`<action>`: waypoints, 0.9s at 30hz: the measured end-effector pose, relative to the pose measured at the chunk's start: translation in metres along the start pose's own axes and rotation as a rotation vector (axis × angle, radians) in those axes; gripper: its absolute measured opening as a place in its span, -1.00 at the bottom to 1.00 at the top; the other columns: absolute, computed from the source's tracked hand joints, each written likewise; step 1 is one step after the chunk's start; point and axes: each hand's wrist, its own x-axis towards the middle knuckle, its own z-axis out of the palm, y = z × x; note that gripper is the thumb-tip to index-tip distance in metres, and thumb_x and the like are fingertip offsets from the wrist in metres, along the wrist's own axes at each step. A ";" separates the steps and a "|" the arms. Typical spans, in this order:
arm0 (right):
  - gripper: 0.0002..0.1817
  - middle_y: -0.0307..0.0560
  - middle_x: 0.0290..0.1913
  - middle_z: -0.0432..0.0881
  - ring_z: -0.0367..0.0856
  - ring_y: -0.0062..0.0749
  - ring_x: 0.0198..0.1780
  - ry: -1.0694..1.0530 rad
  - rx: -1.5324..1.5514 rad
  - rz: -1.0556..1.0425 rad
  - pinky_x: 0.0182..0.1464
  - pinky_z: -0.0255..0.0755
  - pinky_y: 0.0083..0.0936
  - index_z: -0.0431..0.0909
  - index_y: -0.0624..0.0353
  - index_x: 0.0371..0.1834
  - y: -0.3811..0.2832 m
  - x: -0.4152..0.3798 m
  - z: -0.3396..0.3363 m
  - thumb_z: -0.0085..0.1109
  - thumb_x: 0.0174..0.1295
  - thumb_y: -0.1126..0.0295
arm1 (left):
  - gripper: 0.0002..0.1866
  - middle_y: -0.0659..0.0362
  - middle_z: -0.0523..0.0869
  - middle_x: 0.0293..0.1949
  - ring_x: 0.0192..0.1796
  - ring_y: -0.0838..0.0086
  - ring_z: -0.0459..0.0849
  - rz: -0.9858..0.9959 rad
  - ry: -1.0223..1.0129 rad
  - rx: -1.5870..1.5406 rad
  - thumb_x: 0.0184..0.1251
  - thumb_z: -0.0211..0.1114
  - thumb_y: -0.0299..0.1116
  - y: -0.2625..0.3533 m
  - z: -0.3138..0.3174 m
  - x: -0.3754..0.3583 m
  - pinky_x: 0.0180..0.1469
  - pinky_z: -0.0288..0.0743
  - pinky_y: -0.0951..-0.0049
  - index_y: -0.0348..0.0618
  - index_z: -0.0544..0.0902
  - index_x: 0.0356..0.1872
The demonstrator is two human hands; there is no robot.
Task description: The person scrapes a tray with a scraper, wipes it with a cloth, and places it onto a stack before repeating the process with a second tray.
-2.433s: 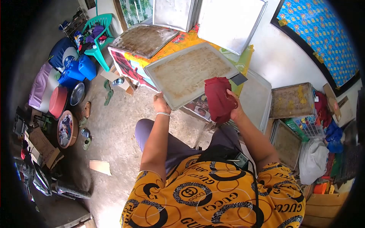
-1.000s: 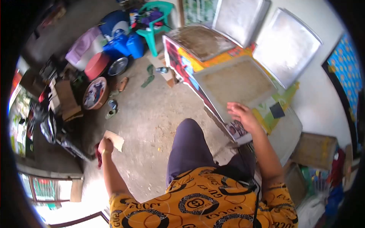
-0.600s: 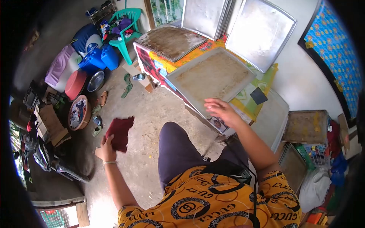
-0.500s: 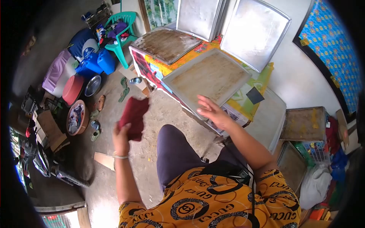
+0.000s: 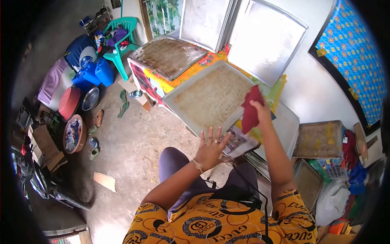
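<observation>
My left hand (image 5: 209, 151) is spread open at the near edge of a worn metal tray (image 5: 211, 95), with nothing held in it. A dark red cloth (image 5: 251, 112) is gripped in my right hand (image 5: 260, 110), at the right side of that tray. The tray lies on a table with a colourful cover (image 5: 164, 84). Behind it on the left is a second, browner tray (image 5: 168, 56). Two shinier trays, one at the left (image 5: 205, 22) and one at the right (image 5: 266, 40), lean upright against the wall.
More trays (image 5: 319, 139) are stacked at the right beside a crate (image 5: 333, 167). On the left stand a green chair (image 5: 120, 42), blue containers (image 5: 92, 75), a basin of clothes (image 5: 75, 134) and a motorbike (image 5: 40, 179). Slippers (image 5: 123, 103) lie on the floor.
The red cloth has passed from my left hand to my right hand, which has moved right. My left hand has moved right to the tray's near edge and opened.
</observation>
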 end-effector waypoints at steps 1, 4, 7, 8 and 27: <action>-0.49 -0.08 -0.17 0.62 0.63 -0.36 -0.25 0.050 -0.048 -0.027 -0.16 0.52 -0.45 0.47 0.26 0.09 0.001 0.021 -0.008 0.26 0.00 0.39 | 0.07 -0.12 -0.10 0.48 0.49 -0.13 -0.11 -0.007 -0.012 0.146 -0.01 0.44 -0.07 -0.013 0.012 0.004 0.37 -0.25 -0.33 0.08 -0.08 0.48; -0.42 -0.01 -0.16 0.63 0.62 -0.25 -0.16 0.216 -0.374 -0.238 -0.06 0.50 -0.43 0.43 0.26 0.16 0.012 0.080 -0.029 0.27 0.00 0.34 | 0.04 0.01 -0.06 0.49 0.50 -0.06 -0.09 -0.033 0.009 0.331 -0.02 0.42 -0.18 -0.049 0.040 0.015 0.36 -0.23 -0.36 0.26 -0.05 0.48; -0.31 0.15 -0.05 0.60 0.59 -0.04 -0.04 0.321 -0.680 -0.359 0.03 0.46 -0.40 0.35 0.24 0.25 0.037 0.142 -0.045 0.31 -0.02 0.32 | -0.12 0.08 -0.03 0.50 0.49 -0.08 -0.05 -0.002 0.076 0.322 0.14 0.23 -0.37 -0.076 0.041 0.020 0.36 -0.22 -0.35 0.40 0.00 0.47; -0.27 0.21 0.01 0.58 0.57 0.04 0.01 0.342 -0.766 -0.367 0.07 0.44 -0.39 0.32 0.22 0.28 0.046 0.159 -0.049 0.33 -0.04 0.31 | -0.15 0.07 -0.02 0.49 0.48 -0.10 -0.05 0.019 0.066 0.325 0.14 0.20 -0.39 -0.082 0.040 0.023 0.36 -0.22 -0.35 0.42 0.03 0.46; 0.00 0.25 0.44 0.06 0.01 0.15 0.45 0.063 -1.579 -0.169 0.42 -0.14 0.06 0.11 0.08 0.44 0.117 0.288 0.136 -0.02 0.06 -0.38 | -0.28 0.00 0.04 0.47 0.42 -0.31 0.01 0.137 -0.148 0.053 0.18 0.11 -0.44 -0.112 0.032 0.045 0.42 -0.13 -0.19 0.37 0.21 0.40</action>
